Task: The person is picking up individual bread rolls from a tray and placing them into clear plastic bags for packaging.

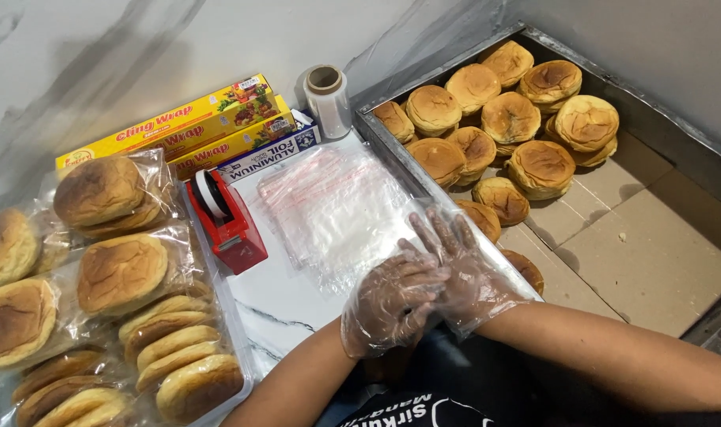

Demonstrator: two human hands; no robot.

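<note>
Both hands were seen in thin clear disposable gloves, pressed together near the front edge of the white marbled counter (277, 304). The left hand (392, 300) was curled loosely over the right hand (463, 273), whose fingers were spread; nothing but glove film was held by either. Just beyond the fingertips, a stack of clear plastic bags (336, 209) was laid flat, touching the metal rim of the bun tray (392, 150). Loose buns (510, 119) were crowded at the tray's far end; bare cardboard lining (637, 237) was left near the right hand. A red tape dispenser (226, 217) was stood left of the bags. Wrapped buns (123, 273) were packed along the left edge. Wrap boxes (194, 126) and a film roll (327, 99) were lined against the wall.
</note>
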